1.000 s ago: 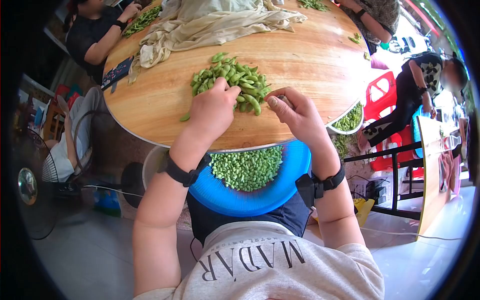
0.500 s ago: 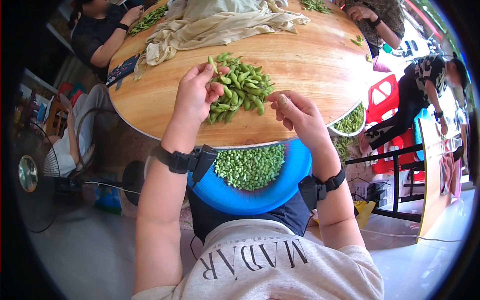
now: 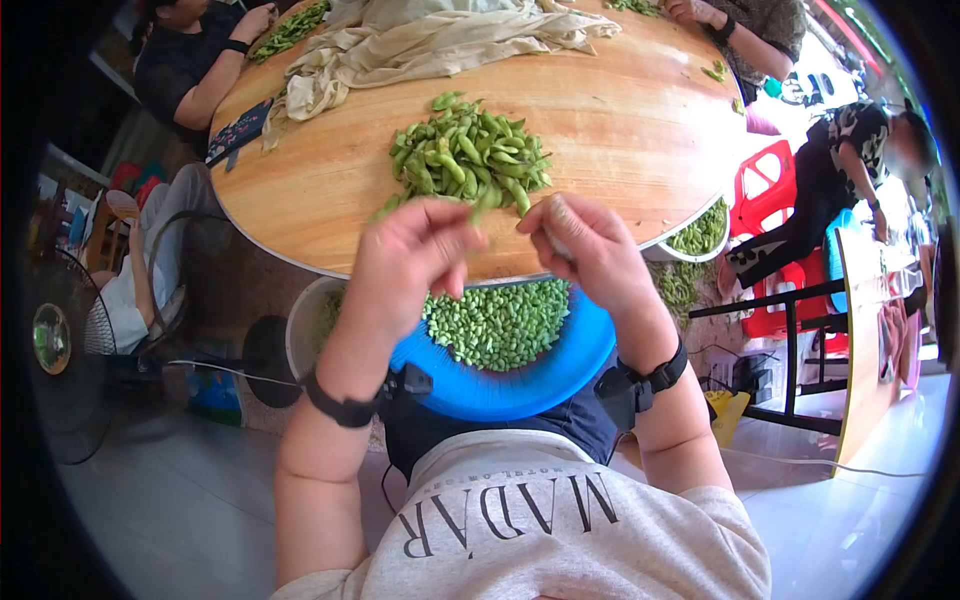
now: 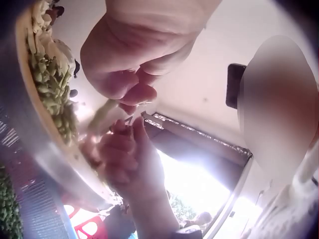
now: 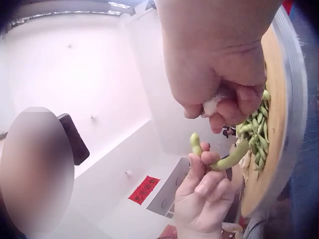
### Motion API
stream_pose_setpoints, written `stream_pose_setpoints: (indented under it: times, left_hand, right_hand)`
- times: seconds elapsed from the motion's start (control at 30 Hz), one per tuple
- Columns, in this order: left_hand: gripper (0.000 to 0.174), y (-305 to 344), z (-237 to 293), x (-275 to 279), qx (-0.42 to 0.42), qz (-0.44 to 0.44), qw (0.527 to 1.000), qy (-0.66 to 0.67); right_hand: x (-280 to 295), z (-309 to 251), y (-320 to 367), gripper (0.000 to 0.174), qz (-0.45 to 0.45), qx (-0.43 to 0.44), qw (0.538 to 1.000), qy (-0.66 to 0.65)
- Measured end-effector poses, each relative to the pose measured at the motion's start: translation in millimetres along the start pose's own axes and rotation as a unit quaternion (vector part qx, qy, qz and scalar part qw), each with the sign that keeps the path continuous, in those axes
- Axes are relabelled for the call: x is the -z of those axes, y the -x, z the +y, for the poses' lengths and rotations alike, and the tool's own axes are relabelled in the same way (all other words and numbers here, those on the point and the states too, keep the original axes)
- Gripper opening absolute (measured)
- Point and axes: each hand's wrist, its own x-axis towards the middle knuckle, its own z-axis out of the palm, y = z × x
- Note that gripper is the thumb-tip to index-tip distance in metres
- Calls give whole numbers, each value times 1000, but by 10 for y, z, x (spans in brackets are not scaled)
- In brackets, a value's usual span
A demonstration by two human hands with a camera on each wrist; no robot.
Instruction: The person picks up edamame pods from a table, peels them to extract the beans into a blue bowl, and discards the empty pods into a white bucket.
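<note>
My left hand (image 3: 410,265) is raised over the table's near edge, pinching a long green soybean pod (image 5: 232,158) at the fingertips. A shorter pod (image 5: 195,142) pokes up between its thumb and forefinger in the right wrist view. Facing it, close by, my right hand (image 3: 592,245) has curled fingers around a small whitish thing (image 5: 211,106); I cannot tell what it is. Just beyond both hands lies a heap of soybean pods (image 3: 465,150) on the round wooden table (image 3: 620,130). Below them, a blue basket (image 3: 585,360) on my lap holds shelled green beans (image 3: 505,325).
Beige cloth (image 3: 420,65) covers the table's far middle. A white tub (image 3: 310,320) stands under the edge at left, a bowl of pods (image 3: 700,235) at right. Other people sit around the table. A fan (image 3: 60,340) stands far left, red stools (image 3: 765,190) at right.
My left hand has lifted from the pod heap with a pod and drawn back toward me, close to the right hand. My right hand has shifted slightly nearer my body.
</note>
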Motion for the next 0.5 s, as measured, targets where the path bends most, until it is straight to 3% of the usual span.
stream_pose_setpoints:
  times: [0.1, 0.2, 0.27, 0.4, 0.5]
  left_hand:
    - [15, 277, -197, -68, 2, 6, 999, -47]
    - [14, 418, -355, -101, -38, 63, 981, -181]
    - [14, 444, -482, -92, -94, 75, 975, -185]
    - [14, 482, -537, -96, -177, 100, 943, -264]
    - [13, 520, -501, -121, -194, 106, 923, -315]
  right_hand:
    - [-115, 111, 103, 38, -60, -62, 996, -33]
    - [-256, 206, 202, 40, -71, -84, 993, -32]
    - [-294, 223, 237, 36, -96, -89, 990, -47]
    - [-374, 315, 275, 29, -80, -84, 991, -73]
    - [-382, 346, 270, 27, -73, -80, 993, -52]
